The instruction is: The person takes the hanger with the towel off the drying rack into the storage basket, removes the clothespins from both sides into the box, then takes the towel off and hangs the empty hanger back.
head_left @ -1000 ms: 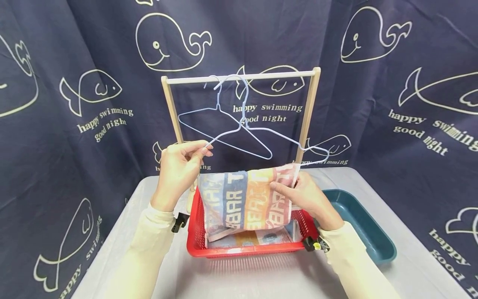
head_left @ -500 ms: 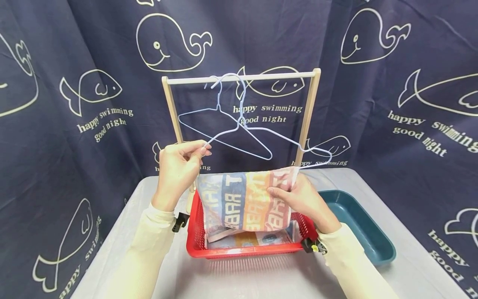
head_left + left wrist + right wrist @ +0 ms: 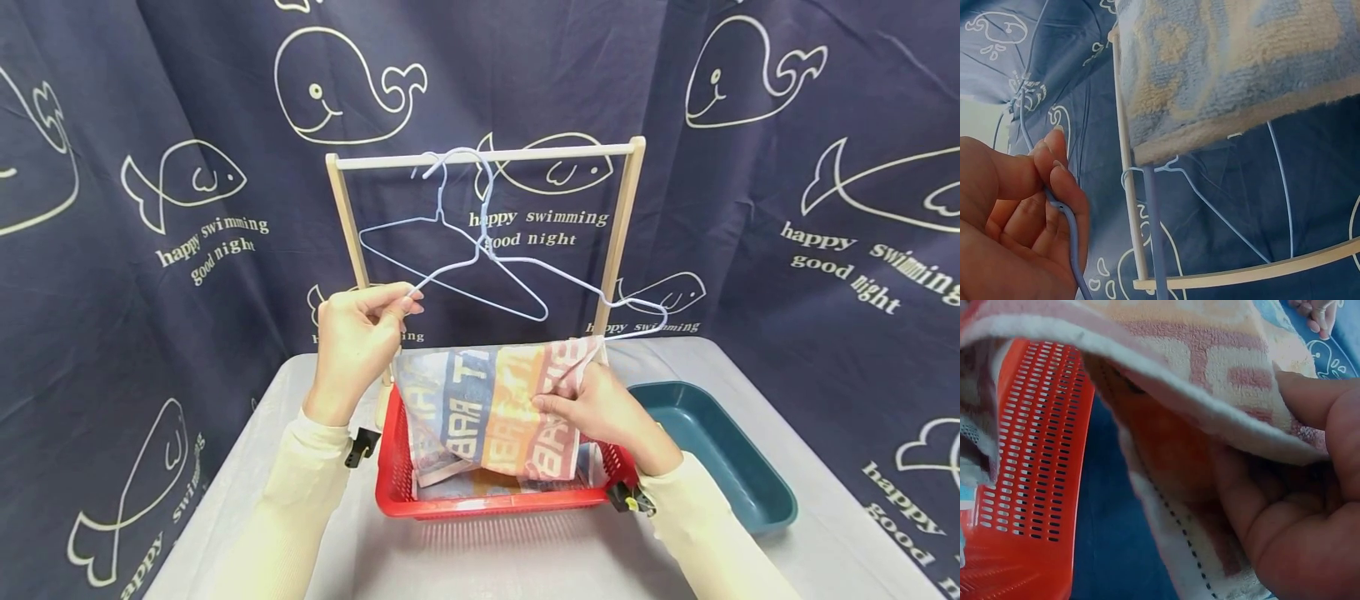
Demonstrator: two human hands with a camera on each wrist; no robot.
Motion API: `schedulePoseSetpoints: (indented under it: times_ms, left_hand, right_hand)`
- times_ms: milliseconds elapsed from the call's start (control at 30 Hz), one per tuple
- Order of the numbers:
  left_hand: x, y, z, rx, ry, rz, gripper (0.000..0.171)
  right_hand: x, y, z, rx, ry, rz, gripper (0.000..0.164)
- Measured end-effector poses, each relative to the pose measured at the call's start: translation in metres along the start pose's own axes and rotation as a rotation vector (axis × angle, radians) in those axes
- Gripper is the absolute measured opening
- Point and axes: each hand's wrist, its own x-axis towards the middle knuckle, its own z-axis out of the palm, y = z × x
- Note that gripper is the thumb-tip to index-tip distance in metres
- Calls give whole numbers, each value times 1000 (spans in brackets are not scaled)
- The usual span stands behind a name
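Note:
My left hand (image 3: 356,342) pinches one shoulder of a light blue wire hanger (image 3: 481,244) between thumb and fingers, the hook pointing up. A striped terry towel (image 3: 468,408) with pale letters drapes over the hanger's lower bar, its front flap slanting down to the right. Near the towel's right edge, my right hand (image 3: 600,408) grips the cloth. The right wrist view shows the thumb on the towel's outer face and the other fingers under the fold. In the left wrist view, the towel (image 3: 1241,62) hangs beside the fingers, covering part of the bar.
Behind stands a wooden rack (image 3: 618,233) with a white rail, and a second blue hanger (image 3: 397,222) hangs from it. Below the towel sits a red perforated basket (image 3: 510,503) with more cloth inside. A teal tray (image 3: 776,500) lies to the right on the grey-white table (image 3: 480,567).
My right hand has moved slightly left and down, drawing the towel's right side lower and creasing it near the fingers. The left hand and hanger have shifted only a little.

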Motion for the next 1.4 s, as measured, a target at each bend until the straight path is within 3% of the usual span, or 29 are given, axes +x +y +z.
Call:
schedulePoseSetpoints:
  times_ms: [167, 367, 600, 1033, 1400]
  left_hand:
    - [-1, 3, -1, 1, -1, -2, 16]
    - [-1, 5, -2, -3, 0, -8, 17]
    - [0, 6, -4, 20, 15, 0, 16]
    - [0, 4, -5, 17, 21, 2, 19]
    - [0, 3, -6, 13, 9, 3, 19]
  right_hand:
    - [-3, 0, 2, -86, -16, -25, 24]
    - [-4, 0, 6, -116, -41, -92, 14]
    - [-8, 4, 8, -136, -61, -68, 24]
    - [-11, 8, 7, -239, -128, -72, 20]
    - [-12, 8, 0, -160, -154, -78, 26]
